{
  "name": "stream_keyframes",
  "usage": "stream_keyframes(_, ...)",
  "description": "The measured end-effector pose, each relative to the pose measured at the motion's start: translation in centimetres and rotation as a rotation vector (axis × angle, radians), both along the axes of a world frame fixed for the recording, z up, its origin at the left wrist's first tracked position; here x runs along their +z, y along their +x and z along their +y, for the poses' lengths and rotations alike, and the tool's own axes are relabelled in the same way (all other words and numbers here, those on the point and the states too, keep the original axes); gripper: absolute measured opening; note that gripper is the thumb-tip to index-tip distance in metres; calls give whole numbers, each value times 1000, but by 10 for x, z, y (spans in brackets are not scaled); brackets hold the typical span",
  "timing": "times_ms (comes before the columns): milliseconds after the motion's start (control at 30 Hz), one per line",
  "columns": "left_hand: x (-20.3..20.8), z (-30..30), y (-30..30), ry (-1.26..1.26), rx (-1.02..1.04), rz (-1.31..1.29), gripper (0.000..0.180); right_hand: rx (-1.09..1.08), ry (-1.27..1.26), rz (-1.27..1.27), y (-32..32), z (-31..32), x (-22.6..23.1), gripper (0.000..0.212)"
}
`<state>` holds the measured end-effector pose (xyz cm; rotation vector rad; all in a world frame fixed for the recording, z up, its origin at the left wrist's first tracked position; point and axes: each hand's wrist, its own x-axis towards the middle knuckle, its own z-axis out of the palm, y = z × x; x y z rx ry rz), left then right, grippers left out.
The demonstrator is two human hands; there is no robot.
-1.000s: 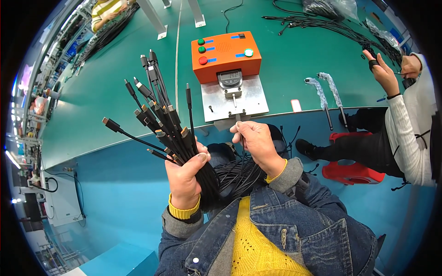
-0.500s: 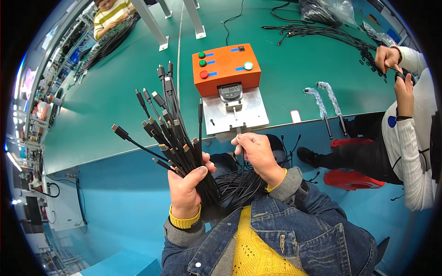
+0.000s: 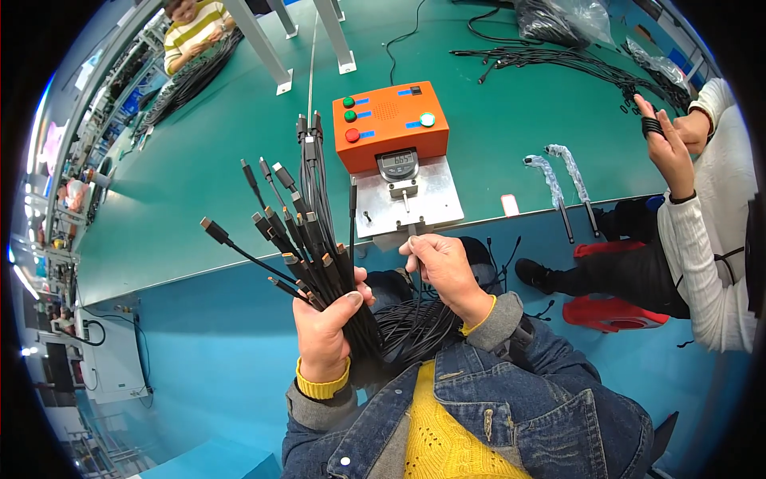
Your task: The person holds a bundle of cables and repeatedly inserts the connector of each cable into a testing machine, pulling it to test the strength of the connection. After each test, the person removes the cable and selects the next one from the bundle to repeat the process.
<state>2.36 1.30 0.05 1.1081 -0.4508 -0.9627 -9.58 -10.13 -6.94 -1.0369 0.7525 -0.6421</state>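
My left hand (image 3: 325, 331) is closed around a thick bundle of black cables (image 3: 307, 247), whose connector ends fan upward and to the left. Pinched between the thumb and fingers of my right hand (image 3: 447, 271) is a single black cable (image 3: 412, 230), its end at the front edge of a metal plate (image 3: 440, 195). Whether the plug is seated in the plate's slot is hard to make out. Above the plate, a small digital gauge (image 3: 398, 164) is fixed against an orange box (image 3: 391, 120) with green, red and white buttons. More cable lengths (image 3: 415, 327) lie across my lap.
Two plastic-wrapped tools (image 3: 550, 180) and a small card (image 3: 509, 205) rest near the green table's (image 3: 495, 104) front edge. At right a co-worker's hand (image 3: 666, 148) has black loops round its fingers. Black cables (image 3: 558, 60) lie at the back, near metal posts (image 3: 267, 48).
My hands keep their grips, and the cable stays at the plate. The whole view has shifted slightly. On the right, the co-worker's hands have changed pose, with one raised and its fingers extended.
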Motion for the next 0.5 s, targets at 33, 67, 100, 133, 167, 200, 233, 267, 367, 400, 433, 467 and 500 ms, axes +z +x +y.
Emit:
stream_keyframes(33, 0, 0, 0, -3, -1, -10, 45, -6, -10, 2, 0, 1, 0, 23)
stream_keyframes(67, -1, 1, 0, -5, -1, -19, 45, -11, -20, 4, 1, 2, -1, 24)
stream_keyframes(100, -1, 1, 0, -7, -1, -29, 44, -15, -30, 6, 1, 2, -2, 24)
stream_keyframes(133, -2, 1, 1, -8, 2, -31, 44, -12, -31, 4, 1, 2, -2, 24)
stream_keyframes(167, -3, 1, 1, -18, -8, -16, 44, 5, -64, 38, -1, 2, -4, 24)
stream_keyframes(200, -3, 1, 2, -28, -18, 0, 43, 22, -98, 72, -4, 2, -6, 24)
stream_keyframes(233, -3, 2, 2, -36, -23, 13, 42, 45, -129, 104, -6, 3, -7, 25)
stream_keyframes(267, -1, 3, 2, -31, -13, 11, 42, 55, -125, 100, -12, 1, -6, 25)
stream_keyframes(367, 3, 0, -3, 13, -18, 67, 39, 339, -918, 908, -25, -6, 9, 25)
stream_keyframes(400, 3, 0, -3, 16, -11, 67, 39, 319, -994, 966, -27, -5, 17, 24)
stream_keyframes(433, 3, 1, -3, 22, -15, 60, 38, 297, -1069, 1024, -29, -5, 25, 24)
stream_keyframes(467, 3, 1, -4, 27, -21, 53, 37, 273, -1144, 1082, -30, -4, 31, 24)
stream_keyframes(500, 4, 0, -6, 30, -38, 48, 36, 267, -1140, 1089, -29, -4, 36, 24)
